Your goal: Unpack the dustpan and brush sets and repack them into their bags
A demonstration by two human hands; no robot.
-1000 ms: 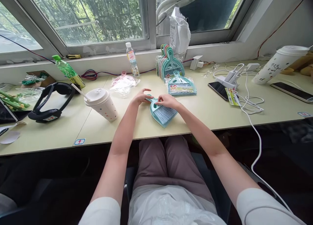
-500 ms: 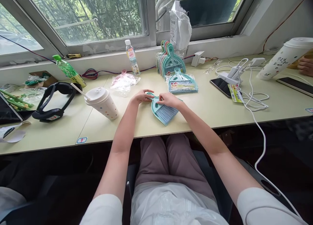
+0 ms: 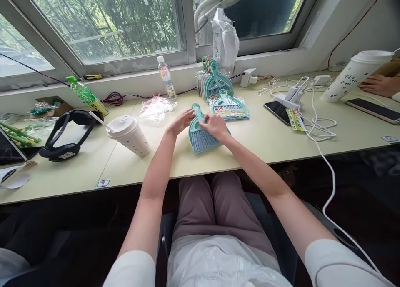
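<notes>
A teal mini dustpan and brush set [image 3: 203,140] is on the table in front of me, its handle pointing toward the window and its grey bristles facing me. My right hand [image 3: 215,126] grips it from the right, with curled fingers on the brush just below the handle. My left hand [image 3: 182,121] is beside the handle on the left, fingers stretched out and apart; whether the fingertips touch the edge cannot be made out. Just behind, a wrapped teal dustpan set [image 3: 230,108] lies flat, with a row of upright wrapped dustpan sets [image 3: 217,81] behind it.
A lidded paper cup [image 3: 129,137] stands left of my hands, near a pink item in clear wrap [image 3: 157,108]. Farther left lies a black headset [image 3: 70,133]. To the right are a phone [image 3: 277,113], a power strip with white cables [image 3: 289,98] and another person's hand [image 3: 375,85].
The dustpan set has turned so its handle points more away from me. My left hand has come off the handle; my right hand has stayed on the set.
</notes>
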